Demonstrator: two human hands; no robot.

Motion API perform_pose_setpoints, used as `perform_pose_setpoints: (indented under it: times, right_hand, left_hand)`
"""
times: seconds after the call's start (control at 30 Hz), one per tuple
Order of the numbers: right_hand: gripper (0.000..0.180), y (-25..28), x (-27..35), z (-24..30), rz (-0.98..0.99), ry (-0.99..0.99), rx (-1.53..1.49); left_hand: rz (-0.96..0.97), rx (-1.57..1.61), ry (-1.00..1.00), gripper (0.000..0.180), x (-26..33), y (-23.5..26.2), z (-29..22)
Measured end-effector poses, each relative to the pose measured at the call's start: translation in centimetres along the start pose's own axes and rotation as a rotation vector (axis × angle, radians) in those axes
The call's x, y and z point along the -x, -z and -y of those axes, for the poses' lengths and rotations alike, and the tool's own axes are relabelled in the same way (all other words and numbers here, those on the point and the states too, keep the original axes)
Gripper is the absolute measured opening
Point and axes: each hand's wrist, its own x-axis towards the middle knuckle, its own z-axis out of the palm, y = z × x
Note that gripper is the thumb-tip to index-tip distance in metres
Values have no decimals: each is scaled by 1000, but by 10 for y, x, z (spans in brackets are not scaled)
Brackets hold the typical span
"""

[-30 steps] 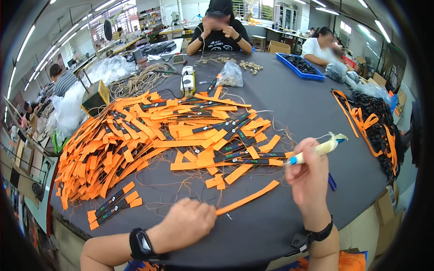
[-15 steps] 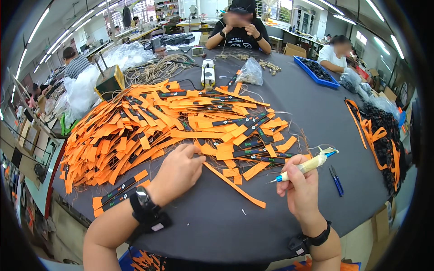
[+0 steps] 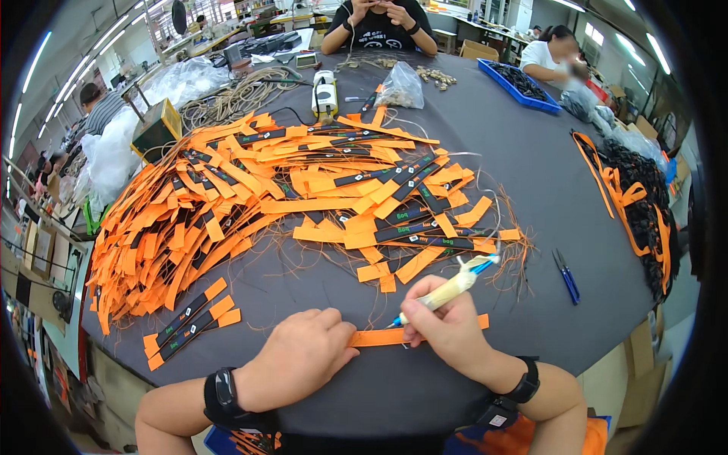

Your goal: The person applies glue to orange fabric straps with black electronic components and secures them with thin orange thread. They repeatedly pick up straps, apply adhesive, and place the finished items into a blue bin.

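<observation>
An orange webbing strip (image 3: 373, 338) lies across the near part of the dark table, orange face up. My left hand (image 3: 307, 345) is closed over its left end, thumb and fingers pressing it down. My right hand (image 3: 449, 326) grips a pen-like tool (image 3: 449, 293) wrapped in cream tape with blue ends. Its thin tip points down-left at the strip's upper edge; whether it touches cannot be made out. The right hand covers part of the strip, whose right end shows beyond it. Beyond both hands spreads a large pile of orange strips (image 3: 220, 227) with black printed labels.
Several labelled strips (image 3: 189, 326) lie apart at left. Blue-handled snips (image 3: 566, 279) rest to the right. Farther off are a white-and-yellow device (image 3: 324, 95), a bag of small pieces (image 3: 402, 87), coiled cord (image 3: 235, 98) and a blue tray (image 3: 519, 85). A co-worker (image 3: 379, 30) sits opposite.
The orange strip has come from the pile's edge to lie crosswise in front of me, its left end under my left hand. My right hand has brought the pen-like tool left and down to it.
</observation>
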Motion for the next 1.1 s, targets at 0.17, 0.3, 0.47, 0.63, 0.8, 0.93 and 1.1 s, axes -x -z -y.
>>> perform_pose_setpoints:
  times: [0.17,0.3,0.47,0.63,0.8,0.93,1.1]
  right_hand:
    - [13,-2,-3,-8,25,28,8]
    - [13,0,-6,-9,-15,-52,-81]
    - [13,2,-8,-12,4,-48,-73]
    - [13,-1,-6,-9,49,-44,-7]
    - [12,-3,-7,-15,103,14,64]
    - [11,-5,-6,-16,78,40,51]
    - [11,-1,-4,-12,162,-1,106]
  left_hand:
    - [26,254,132,34,-5,1,7]
    - [21,286,114,30,-17,-7,3]
    - [-3,269,112,18,-19,-12,6]
    - [-53,510,202,8,-11,-9,15]
    - [3,698,332,11,-5,-5,17]
    - [-21,645,271,12,-5,-6,16]
    - [-34,651,244,11,-5,-7,19]
